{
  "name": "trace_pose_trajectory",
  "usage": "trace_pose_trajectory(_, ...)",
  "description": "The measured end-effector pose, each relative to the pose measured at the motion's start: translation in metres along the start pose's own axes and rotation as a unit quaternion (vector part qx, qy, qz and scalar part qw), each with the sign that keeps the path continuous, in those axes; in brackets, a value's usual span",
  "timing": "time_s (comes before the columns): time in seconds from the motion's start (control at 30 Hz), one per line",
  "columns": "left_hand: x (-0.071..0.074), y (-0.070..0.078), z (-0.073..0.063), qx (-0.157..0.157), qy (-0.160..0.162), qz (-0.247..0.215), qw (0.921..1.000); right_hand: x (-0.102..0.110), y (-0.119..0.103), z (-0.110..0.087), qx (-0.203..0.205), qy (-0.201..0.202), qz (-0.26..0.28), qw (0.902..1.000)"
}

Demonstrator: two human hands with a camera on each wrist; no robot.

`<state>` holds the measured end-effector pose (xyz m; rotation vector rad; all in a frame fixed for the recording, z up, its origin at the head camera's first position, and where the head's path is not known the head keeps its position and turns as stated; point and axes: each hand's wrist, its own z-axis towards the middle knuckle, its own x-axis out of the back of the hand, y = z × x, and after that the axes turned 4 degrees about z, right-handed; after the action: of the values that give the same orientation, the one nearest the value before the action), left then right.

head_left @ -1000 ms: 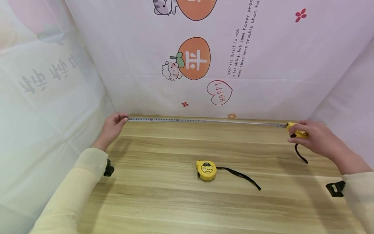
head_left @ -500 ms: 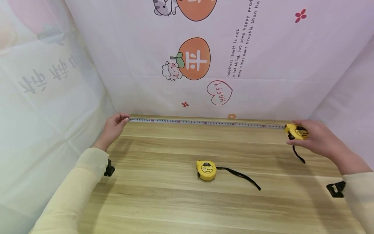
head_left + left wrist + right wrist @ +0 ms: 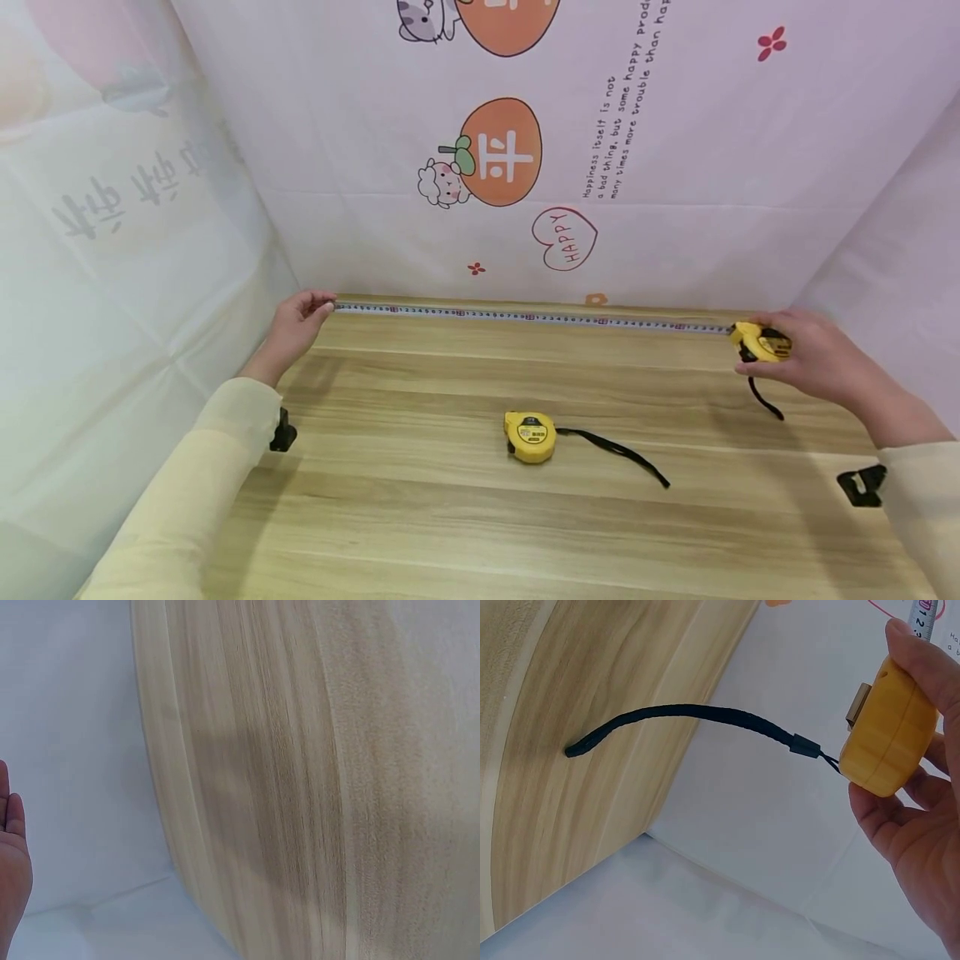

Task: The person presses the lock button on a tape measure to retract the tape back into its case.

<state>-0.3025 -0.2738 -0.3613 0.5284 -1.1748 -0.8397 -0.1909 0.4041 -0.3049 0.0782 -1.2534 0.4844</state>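
Observation:
Near the back right of the table, my right hand (image 3: 813, 354) grips a yellow tape measure (image 3: 757, 342) by its case; the right wrist view shows thumb and fingers around the case (image 3: 892, 727), its black strap (image 3: 697, 712) hanging loose. A white measuring blade (image 3: 525, 317) runs out of it, stretched nearly straight along the back edge. At the back left, my left hand (image 3: 294, 329) pinches the blade's free end between thumb and fingers. Only part of that left hand (image 3: 11, 862) enters the left wrist view. A second yellow tape measure (image 3: 530, 437) lies mid-table, not touched.
The wooden table (image 3: 420, 517) meets a printed cloth (image 3: 360, 167) along its back edge. More cloth hangs at the left (image 3: 135, 317) and right (image 3: 900, 250). A black strap (image 3: 618, 452) trails right from the second tape measure.
The blade has turned so its printed face shows along its whole length. My right hand with the tape measure has shifted slightly left and down; my left hand has moved slightly right.

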Motion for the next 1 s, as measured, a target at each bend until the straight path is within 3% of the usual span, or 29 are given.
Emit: trace_pose_trajectory(1.0,0.0028,0.0038,-0.0045,-0.005,-0.002,-0.005,1.0000,0.0038,0.0008,-0.0040,-0.093,0.000,0.072,0.9931)
